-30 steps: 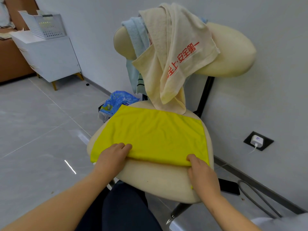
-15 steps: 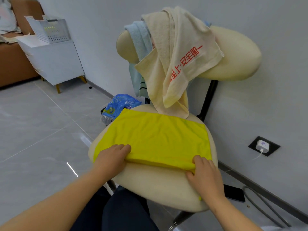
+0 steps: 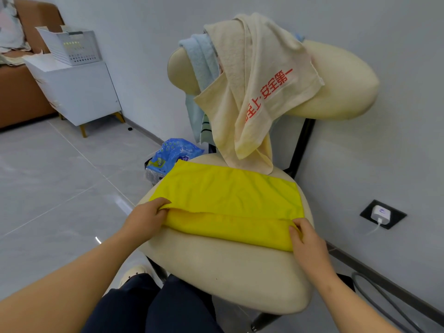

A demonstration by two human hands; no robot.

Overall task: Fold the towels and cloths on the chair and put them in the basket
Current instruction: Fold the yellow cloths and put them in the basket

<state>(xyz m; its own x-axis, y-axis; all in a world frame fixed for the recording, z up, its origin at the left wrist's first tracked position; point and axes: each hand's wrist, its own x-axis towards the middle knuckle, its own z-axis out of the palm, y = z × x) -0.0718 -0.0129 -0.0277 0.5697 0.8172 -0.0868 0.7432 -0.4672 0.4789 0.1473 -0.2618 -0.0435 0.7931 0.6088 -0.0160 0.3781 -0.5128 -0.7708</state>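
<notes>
- Yellow cloth [image 3: 228, 195] lies across the cream seat of the chair [image 3: 223, 267], folded into a long band; its near edge is doubled over, so a narrower strip shows in front of the upper layer
- left hand [image 3: 144, 221] pinches the cloth's left end, fingers on top of the upper layer and thumb underneath; closed on the fabric
- right hand [image 3: 306, 240] grips the right end of the near strip, fingers curled over the edge; also closed on the cloth
- beige towel [image 3: 257, 75] with red print hangs over the chair's backrest, its lower tip reaching the seat just behind the cloth; a blue towel [image 3: 199, 58] hangs beside it on the left, partly beneath it; a striped cloth [image 3: 206, 131] peeps out below the two
- basket [image 3: 72, 46], white and perforated, stands on a white cabinet [image 3: 81, 92] well apart from the chair, far left by the wall; what it holds cannot be told
- blue bag [image 3: 173, 152] sits on the floor just left of the seat; a charger [image 3: 380, 213] is plugged into a wall socket on the right
</notes>
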